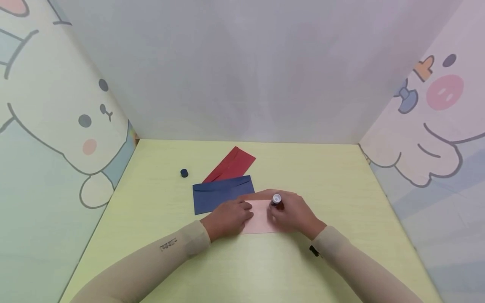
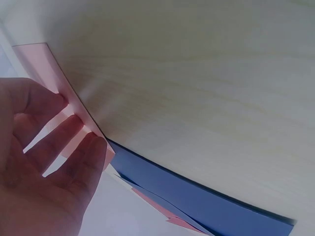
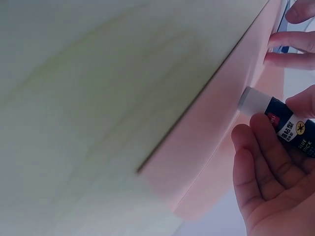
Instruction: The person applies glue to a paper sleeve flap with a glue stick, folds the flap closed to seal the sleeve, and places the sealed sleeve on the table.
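A pink envelope [image 1: 259,216] lies on the table, its flap [image 1: 265,194] spread out along the far side. Fingertips of my left hand [image 1: 229,219] press on its left part; in the left wrist view the fingers [image 2: 81,157] touch the paper near the fold. My right hand [image 1: 293,213] grips a glue stick [image 1: 276,200], dark with a white end. In the right wrist view the glue stick's white end [image 3: 253,102] meets the pink paper at the fold line. The glue itself is hidden there.
A blue envelope [image 1: 217,194] lies just left of and beyond the pink one, overlapping a red envelope [image 1: 232,165]. A small dark cap [image 1: 184,173] stands farther left. Beside my right sleeve shows a small black object [image 1: 314,251]. Walls enclose the table's back and sides.
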`<state>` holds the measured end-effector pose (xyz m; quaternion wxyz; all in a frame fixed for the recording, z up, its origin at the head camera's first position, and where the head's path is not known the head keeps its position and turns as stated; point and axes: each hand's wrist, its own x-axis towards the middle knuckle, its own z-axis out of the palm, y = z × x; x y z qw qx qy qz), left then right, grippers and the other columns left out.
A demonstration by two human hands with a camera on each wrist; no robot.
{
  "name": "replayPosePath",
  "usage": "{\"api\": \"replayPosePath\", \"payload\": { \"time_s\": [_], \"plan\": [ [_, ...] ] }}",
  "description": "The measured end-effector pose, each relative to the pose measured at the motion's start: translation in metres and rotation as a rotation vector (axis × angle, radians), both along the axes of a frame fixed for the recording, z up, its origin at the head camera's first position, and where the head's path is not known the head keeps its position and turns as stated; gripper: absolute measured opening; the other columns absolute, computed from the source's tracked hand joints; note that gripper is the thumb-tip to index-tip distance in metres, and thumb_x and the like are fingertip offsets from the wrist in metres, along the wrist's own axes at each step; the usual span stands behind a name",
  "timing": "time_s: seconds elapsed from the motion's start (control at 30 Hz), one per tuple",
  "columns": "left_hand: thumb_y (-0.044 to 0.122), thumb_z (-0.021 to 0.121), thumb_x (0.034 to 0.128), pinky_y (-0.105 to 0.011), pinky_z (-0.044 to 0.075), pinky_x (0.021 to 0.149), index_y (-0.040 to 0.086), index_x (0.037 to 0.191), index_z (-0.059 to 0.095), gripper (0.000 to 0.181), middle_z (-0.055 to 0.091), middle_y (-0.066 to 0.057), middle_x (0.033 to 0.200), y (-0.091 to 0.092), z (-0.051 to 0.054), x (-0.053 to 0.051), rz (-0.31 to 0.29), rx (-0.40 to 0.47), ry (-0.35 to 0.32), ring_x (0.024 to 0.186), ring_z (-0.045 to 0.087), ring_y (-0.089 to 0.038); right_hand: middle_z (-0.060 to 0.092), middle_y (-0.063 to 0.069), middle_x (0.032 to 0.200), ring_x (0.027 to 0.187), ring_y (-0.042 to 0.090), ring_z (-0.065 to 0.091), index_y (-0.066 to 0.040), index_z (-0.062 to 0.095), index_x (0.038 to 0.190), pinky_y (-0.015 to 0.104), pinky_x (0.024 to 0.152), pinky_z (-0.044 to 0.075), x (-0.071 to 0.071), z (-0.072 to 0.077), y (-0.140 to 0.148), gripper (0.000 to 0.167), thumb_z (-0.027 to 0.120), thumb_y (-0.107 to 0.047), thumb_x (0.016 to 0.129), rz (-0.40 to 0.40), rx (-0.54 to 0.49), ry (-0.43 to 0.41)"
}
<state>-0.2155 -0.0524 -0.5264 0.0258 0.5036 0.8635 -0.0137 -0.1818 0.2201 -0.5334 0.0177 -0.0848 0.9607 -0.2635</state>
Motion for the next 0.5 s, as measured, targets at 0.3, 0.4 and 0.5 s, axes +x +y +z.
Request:
{"api": "replayPosePath", "payload": {
  "time_s": [0.3, 0.4, 0.5],
  "plan": [
    [0.029, 0.078, 0.1133, -0.038, 0.066, 0.118, 0.022, 0.141, 0.086, 0.030, 0.083, 0.000, 0.147, -0.0001, -0.0008, -0.0005, 0.012, 0.008, -0.019, 0.144, 0.074, -0.020, 0.066, -0.003, 0.081, 0.076, 0.017, 0.059, -0.017, 0.073, 0.099, 0.036, 0.078, 0.053, 0.0030, 0.0042, 0.0109, 0.014, 0.081, -0.026, 0.106, -0.043, 0.025, -0.049],
    [0.029, 0.078, 0.1135, -0.038, 0.066, 0.119, 0.022, 0.141, 0.086, 0.030, 0.082, 0.000, 0.147, 0.0002, -0.0012, -0.0002, 0.013, 0.005, -0.025, 0.144, 0.073, -0.020, 0.066, -0.003, 0.081, 0.076, 0.017, 0.059, -0.017, 0.073, 0.101, 0.036, 0.078, 0.053, 0.0039, 0.0048, 0.0114, 0.014, 0.081, -0.026, 0.106, -0.051, 0.027, -0.057],
    [0.029, 0.078, 0.1135, -0.038, 0.065, 0.120, 0.022, 0.142, 0.086, 0.031, 0.082, 0.000, 0.148, 0.0007, -0.0008, 0.0002, 0.012, -0.001, -0.025, 0.145, 0.073, -0.021, 0.067, -0.002, 0.082, 0.077, 0.018, 0.060, -0.016, 0.074, 0.102, 0.037, 0.079, 0.054, 0.0047, 0.0049, 0.0121, 0.014, 0.082, -0.026, 0.106, -0.055, 0.029, -0.060]
  ]
}}
